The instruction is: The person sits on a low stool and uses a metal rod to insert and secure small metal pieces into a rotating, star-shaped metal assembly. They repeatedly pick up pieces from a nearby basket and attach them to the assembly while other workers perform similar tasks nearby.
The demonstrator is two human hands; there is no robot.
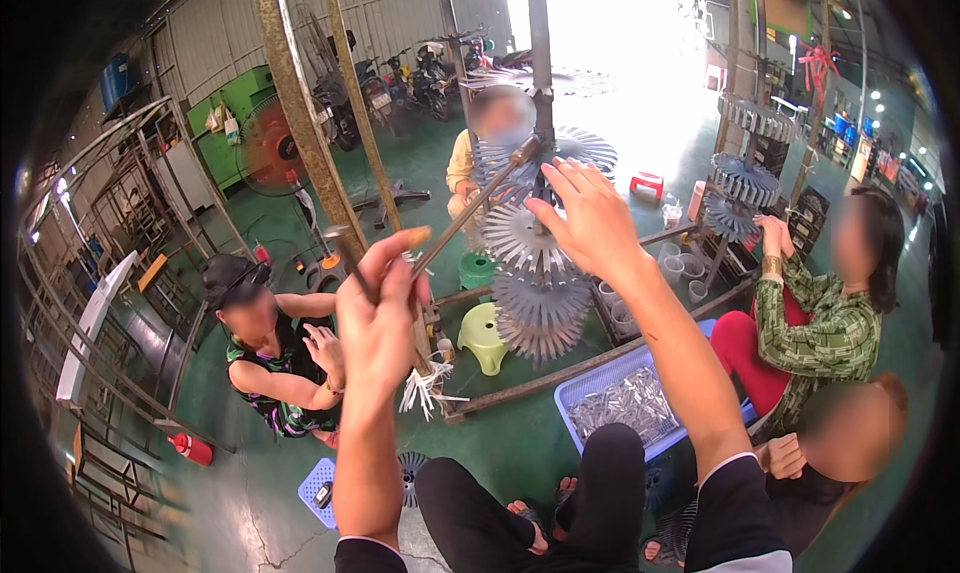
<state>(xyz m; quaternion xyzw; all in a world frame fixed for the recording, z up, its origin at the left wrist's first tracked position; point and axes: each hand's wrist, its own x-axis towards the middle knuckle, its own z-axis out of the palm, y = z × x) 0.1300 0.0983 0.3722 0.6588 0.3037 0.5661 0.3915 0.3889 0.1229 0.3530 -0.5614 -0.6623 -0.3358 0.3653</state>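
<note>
Fingers of left hand [372, 318] curl around metal rod [470, 213], right hand [595, 228] spread and empty near finned discs [540, 318]; motorbike plate [380, 101] unreadable, green floor [480, 438] fronting frame edge [520, 387].

Discs [541, 313] hang stacked, a stool [484, 343] just left of them. Nearer, rightward, a basket [572, 435] holds metal pieces [625, 411]. Left, a person [285, 378] is between a tray [312, 493], in front, and a fan [270, 148], behind; motorbikes [427, 83] stand farther back.
</note>
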